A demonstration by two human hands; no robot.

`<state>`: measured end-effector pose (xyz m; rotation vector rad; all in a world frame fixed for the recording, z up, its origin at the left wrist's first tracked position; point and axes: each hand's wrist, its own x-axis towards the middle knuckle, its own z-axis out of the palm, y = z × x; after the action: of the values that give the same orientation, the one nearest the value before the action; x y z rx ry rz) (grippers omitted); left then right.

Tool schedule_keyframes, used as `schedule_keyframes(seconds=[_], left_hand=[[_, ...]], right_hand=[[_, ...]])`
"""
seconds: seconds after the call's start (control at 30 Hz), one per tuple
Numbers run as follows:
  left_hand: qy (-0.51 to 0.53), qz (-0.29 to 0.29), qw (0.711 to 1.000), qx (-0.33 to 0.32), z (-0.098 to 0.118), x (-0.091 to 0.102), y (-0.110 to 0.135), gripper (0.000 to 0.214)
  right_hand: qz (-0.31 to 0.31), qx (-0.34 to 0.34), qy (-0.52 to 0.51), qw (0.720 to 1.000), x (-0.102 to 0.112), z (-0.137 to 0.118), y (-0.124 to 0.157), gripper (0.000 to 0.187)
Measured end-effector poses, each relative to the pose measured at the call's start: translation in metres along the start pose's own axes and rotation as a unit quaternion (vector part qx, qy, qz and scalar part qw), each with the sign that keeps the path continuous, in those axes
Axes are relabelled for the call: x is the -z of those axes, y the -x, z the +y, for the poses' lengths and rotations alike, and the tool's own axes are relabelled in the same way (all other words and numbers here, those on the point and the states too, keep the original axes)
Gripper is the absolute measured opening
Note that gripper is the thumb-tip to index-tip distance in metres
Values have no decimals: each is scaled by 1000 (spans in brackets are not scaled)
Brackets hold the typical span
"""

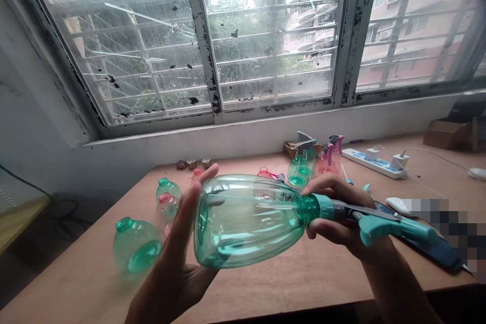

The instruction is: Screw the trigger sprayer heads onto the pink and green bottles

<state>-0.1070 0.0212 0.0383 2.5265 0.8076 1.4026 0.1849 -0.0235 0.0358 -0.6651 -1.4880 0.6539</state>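
Note:
A clear green spray bottle [250,223] lies sideways in the air above the table, its teal and grey trigger head [395,225] pointing right. My left hand [176,258] holds the bottle's broad base, with the thumb below and fingers up along the bottom. Around the teal collar [325,206] at the neck, the thumb and fingers of my right hand [357,245] are closed. The head sits on the neck; whether it is screwed tight I cannot tell. Left of my left hand stand a headless green bottle [132,243], a pink one [167,207] and another green one [167,188].
At the back stand a green spray bottle [299,167] and pink spray bottles [327,164] with heads on. A white power strip [374,163] and a dark phone [436,250] lie on the right of the wooden table [273,288]. Small boxes [192,164] sit near the window wall.

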Motion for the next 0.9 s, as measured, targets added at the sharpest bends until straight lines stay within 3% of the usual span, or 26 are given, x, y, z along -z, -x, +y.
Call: schedule_keyframes(seconds=[0.13, 0.27, 0.47, 0.63, 0.8, 0.9], left_hand=[[-28, -74, 997, 16, 1, 4, 0, 126], [-37, -67, 997, 32, 0, 5, -1, 101], [-5, -20, 999, -32, 8, 2, -7, 91], [-72, -22, 996, -40, 11, 1, -9, 88], [-80, -71, 994, 4, 8, 2, -6, 113], [-95, -58, 993, 45, 3, 3, -4, 115]], right_hand=[[6, -11, -17, 1000, 1, 1, -1, 30], [23, -11, -12, 1000, 3, 2, -2, 30], [18, -28, -24, 999, 3, 2, -2, 29], [37, -29, -35, 998, 1, 1, -1, 32], [35, -7, -8, 999, 4, 2, -2, 30], [19, 2, 8, 1000, 6, 2, -3, 30]])
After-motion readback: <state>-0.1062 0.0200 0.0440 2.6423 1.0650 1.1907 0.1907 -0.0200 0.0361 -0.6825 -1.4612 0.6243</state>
